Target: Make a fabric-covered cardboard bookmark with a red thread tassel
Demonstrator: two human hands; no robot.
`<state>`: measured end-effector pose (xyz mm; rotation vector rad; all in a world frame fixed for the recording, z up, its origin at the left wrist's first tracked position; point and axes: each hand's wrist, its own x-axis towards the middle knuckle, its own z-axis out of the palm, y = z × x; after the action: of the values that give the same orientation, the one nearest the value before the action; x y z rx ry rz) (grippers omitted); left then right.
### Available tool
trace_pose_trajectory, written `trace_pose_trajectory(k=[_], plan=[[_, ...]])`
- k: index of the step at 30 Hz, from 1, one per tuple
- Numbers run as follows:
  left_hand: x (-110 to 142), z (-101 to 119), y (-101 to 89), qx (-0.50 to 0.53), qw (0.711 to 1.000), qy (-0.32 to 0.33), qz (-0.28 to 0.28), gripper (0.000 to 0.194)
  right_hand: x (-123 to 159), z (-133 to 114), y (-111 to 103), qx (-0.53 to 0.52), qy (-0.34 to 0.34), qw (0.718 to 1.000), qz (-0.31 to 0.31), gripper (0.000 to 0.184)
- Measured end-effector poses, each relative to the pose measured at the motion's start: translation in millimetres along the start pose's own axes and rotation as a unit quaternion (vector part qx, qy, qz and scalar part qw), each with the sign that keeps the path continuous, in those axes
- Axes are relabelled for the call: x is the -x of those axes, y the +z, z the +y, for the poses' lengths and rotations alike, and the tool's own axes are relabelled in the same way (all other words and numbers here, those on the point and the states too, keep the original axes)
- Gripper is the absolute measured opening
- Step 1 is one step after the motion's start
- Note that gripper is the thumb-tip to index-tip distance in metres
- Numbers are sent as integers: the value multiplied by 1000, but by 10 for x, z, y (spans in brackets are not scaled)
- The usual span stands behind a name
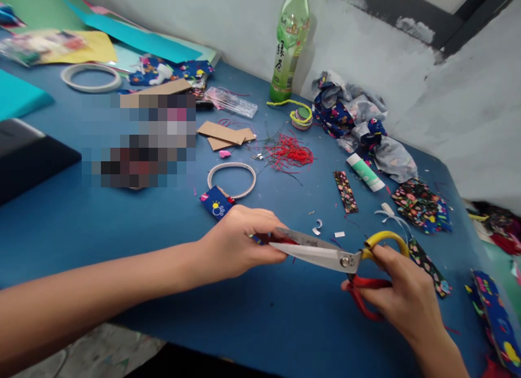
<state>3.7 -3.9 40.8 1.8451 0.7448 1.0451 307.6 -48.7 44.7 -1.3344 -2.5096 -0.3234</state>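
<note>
My left hand (240, 237) is closed on a blue fabric-covered strip (216, 203) printed with small pictures. One end of the strip sticks out behind my knuckles. Something red, perhaps thread, shows by my left fingertips, though most of it is hidden. With my right hand (407, 294) I grip a pair of scissors (321, 257) with one yellow and one red handle. The blades are slightly apart, their tips right at my left thumb and fingers, around the red bit. Beyond my left hand lies a roll of narrow tape (253, 177).
Red threads (293, 150) and brown card strips (223, 133) lie mid-table. A green bottle (291, 46) stands by the wall, near crumpled fabric (350, 104). A glue stick (365, 172) and floral pieces (345, 191) sit to the right. A dark device (32, 161) is at left.
</note>
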Motion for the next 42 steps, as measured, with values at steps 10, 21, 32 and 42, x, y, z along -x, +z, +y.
trace_pose_trajectory(k=[10,21,32,42], plan=[[-8,51,26,54,988,-142,32,15,-24,-60,-50,30,2,1000,-7,48],[-7,94,50,6,985,-129,111,9,-28,-142,30,1,52,999,-6,57],[-27,73,59,116,954,-270,60,19,-14,-142,28,-21,135,990,-16,43],[-33,62,45,180,939,-290,37,21,7,-129,40,-13,114,993,-32,46]])
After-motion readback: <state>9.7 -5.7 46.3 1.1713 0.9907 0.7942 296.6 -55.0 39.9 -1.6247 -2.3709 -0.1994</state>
